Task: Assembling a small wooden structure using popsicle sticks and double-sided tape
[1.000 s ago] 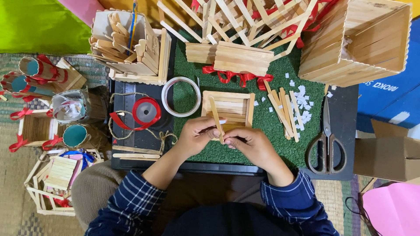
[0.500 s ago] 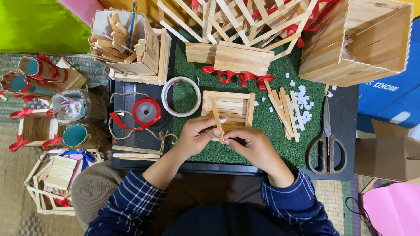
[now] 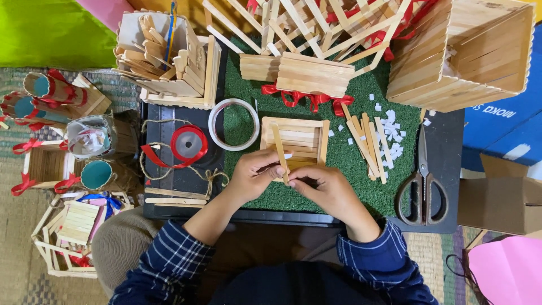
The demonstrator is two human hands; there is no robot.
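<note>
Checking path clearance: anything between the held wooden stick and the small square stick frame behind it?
Nothing visible. Both the left hand and right hand pinch the wooden stick, which already lies across the square stick frame.

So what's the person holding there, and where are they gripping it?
A flat wooden stick, pinched at its near end by the fingertips of both the left hand and right hand; the far end lies over a small wooden tray.
</note>
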